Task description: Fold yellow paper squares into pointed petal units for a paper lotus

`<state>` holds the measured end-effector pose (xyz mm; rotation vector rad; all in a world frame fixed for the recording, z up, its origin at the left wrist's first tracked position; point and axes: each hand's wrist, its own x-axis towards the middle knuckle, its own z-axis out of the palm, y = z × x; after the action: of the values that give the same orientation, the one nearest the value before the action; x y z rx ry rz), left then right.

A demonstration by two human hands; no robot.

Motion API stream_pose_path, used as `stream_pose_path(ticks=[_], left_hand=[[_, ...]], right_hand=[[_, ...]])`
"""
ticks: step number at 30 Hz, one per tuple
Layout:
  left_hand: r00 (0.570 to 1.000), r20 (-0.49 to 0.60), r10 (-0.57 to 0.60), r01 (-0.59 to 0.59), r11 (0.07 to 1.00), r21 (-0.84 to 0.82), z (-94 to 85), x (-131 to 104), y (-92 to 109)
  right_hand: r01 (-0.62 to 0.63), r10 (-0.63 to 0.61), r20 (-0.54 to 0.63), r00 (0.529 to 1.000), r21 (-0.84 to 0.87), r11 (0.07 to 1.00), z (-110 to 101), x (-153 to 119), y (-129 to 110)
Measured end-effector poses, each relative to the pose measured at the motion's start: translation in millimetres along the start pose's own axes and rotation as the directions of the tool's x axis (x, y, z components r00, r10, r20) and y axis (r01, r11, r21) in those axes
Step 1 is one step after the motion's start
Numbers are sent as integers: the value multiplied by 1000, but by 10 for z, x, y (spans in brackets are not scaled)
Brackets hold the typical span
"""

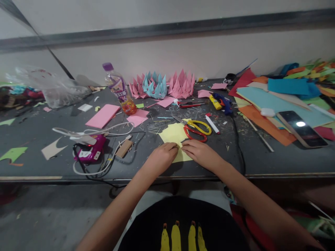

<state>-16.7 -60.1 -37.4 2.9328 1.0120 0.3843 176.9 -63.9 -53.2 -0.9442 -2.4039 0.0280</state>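
I have both hands low over the near edge of the table, backs up, wrists bent slightly inward. The left hand [165,156] reaches in from the near left and the right hand [201,152] from the near right, their fingertips nearly meeting over the yellow paper [172,134], which lies around the middle of the table's length, close to that edge. The fingers on each are bent and drawn together, tips at the sheet; thumbs are mostly hidden from me, so I can't tell whether either one pinches the paper or only presses it.

Crowding me most are the scissors [192,123], just beyond the right hand, their red and yellow handles lying over the sheet's right side. A white marker [212,124] sits right behind them. Farther back, a blue glue gun [227,105] trails a black cord [237,139] toward the near edge, right of the right hand.

Along the far edge I see pink paper shapes [181,84], a blue one [155,86] and a bottle [120,91]. A purple power strip [95,148] with looped cables occupies the left half; a phone [300,129] rests on coloured sheets [277,104] toward the right end.
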Motion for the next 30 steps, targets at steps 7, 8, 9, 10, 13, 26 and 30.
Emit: stream_pose_path(ticks=[7,8,9,10,13,26,30], left_hand=[[1000,-2,-17,17,1000,-10,-14,16,12],[1000,-4,-17,17,1000,-10,-13,17,13],[1000,-7,-18,18,1000,-11,-12,19,13],[1000,-12,-21,20,1000,-12,-10,20,13],[999,-25,-27,26,999,-22,0,23,14],[999,-32,-35,34,999,-32,17,18,24],[999,-37,-19,16,997,-75,16,57,19]], right_hand=[[-16,16,11,1000,9,1000,-9,-3,-6],[-17,17,11,1000,8,1000,-10,-3,-7],[-18,18,9,1000,6,1000,-11,-3,-8],[-16,16,6,1000,4,1000,-12,-3,-9],[-11,11,-6,1000,-1,1000,-17,-1,-12],[-29,29,-1,1000,-9,1000,-22,-9,-26],[-51,51,30,998,-12,999,-22,-8,-20]])
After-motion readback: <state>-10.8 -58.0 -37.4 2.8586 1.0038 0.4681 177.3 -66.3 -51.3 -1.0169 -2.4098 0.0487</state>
